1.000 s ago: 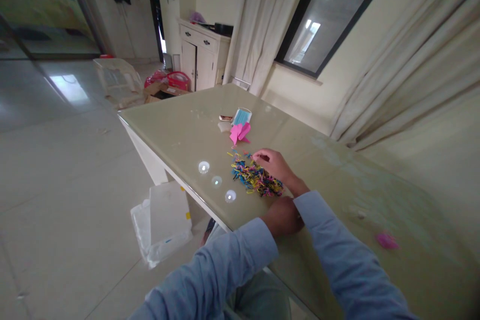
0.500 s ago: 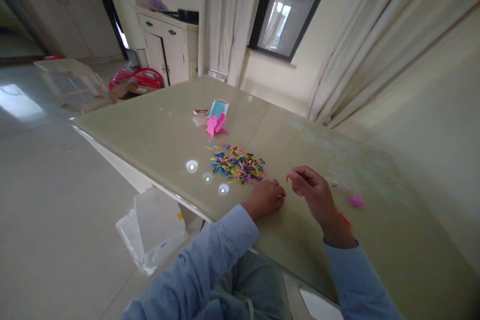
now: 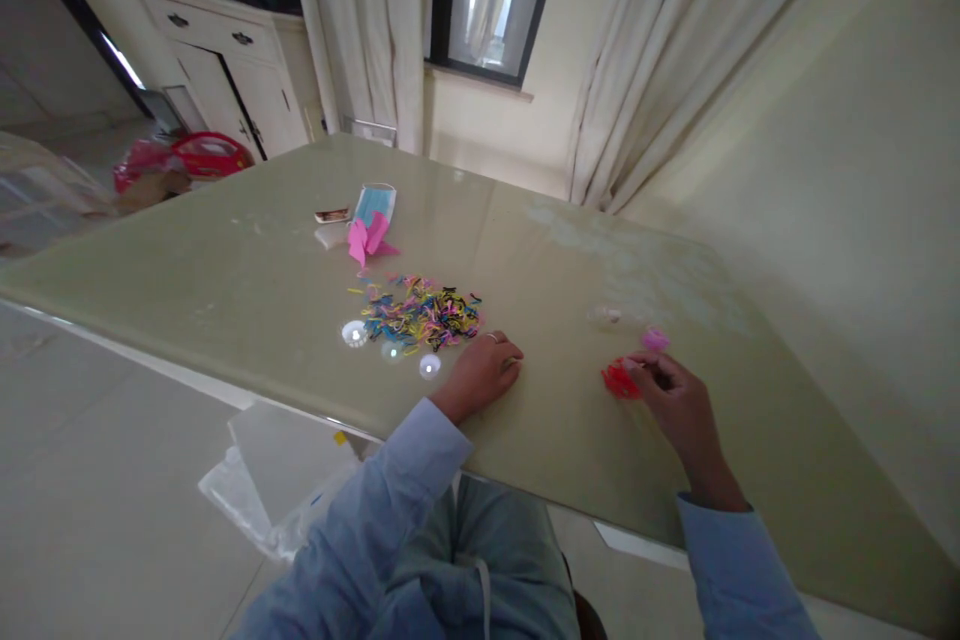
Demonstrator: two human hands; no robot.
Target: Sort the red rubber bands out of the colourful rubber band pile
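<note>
A pile of small multicoloured rubber bands (image 3: 427,315) in yellow, blue, black and pink lies on the table. Just right of it, my left hand (image 3: 480,378) rests low on the tabletop, fingers curled, with a yellowish bit showing at the fingertips that looks like a rubber band. Further right is a smaller heap of red rubber bands (image 3: 619,380). My right hand (image 3: 679,412) has its thumb and finger pinched at that heap's right edge; whatever lies between the fingertips is hidden. A small pink clump (image 3: 655,338) sits just behind this hand.
Beyond the multicoloured pile are pink folded paper (image 3: 369,238), a blue face mask (image 3: 374,205) and a small flat packet (image 3: 331,216). The glossy table (image 3: 247,290) has its near edge at my lap. Curtains (image 3: 637,50) hang behind it.
My right hand has moved right, away from my left hand, taking a small red band to the red heap. My left hand stays beside the pile. The view has turned right.
</note>
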